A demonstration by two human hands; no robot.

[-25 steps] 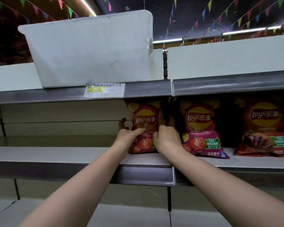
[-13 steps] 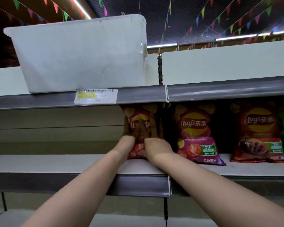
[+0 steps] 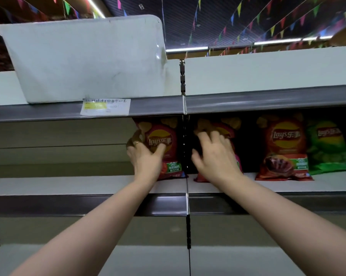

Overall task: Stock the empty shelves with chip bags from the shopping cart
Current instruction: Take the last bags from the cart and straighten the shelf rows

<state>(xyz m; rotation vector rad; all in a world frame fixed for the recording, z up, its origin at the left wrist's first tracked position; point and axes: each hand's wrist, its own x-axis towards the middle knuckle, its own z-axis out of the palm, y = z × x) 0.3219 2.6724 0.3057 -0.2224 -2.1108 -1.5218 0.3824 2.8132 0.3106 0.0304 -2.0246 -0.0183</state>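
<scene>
Your left hand point(image 3: 146, 158) pinches tomato bag point(image 3: 164, 136) at its edge; right hand point(image 3: 216, 156) fingers splayed on neighbour bag point(image 3: 232, 126). Probably light, slick, crushable: hold seams.

Open shelf left, bags packed right

The middle shelf point(image 3: 58, 185) has open room left of the red chip bag point(image 3: 164, 136); to its right a second red bag point(image 3: 233, 126), a brown-red bag point(image 3: 283, 148) and a green bag point(image 3: 327, 150) fill the front, and the upper shelf edge point(image 3: 267, 101) sits just above their tops.
</scene>
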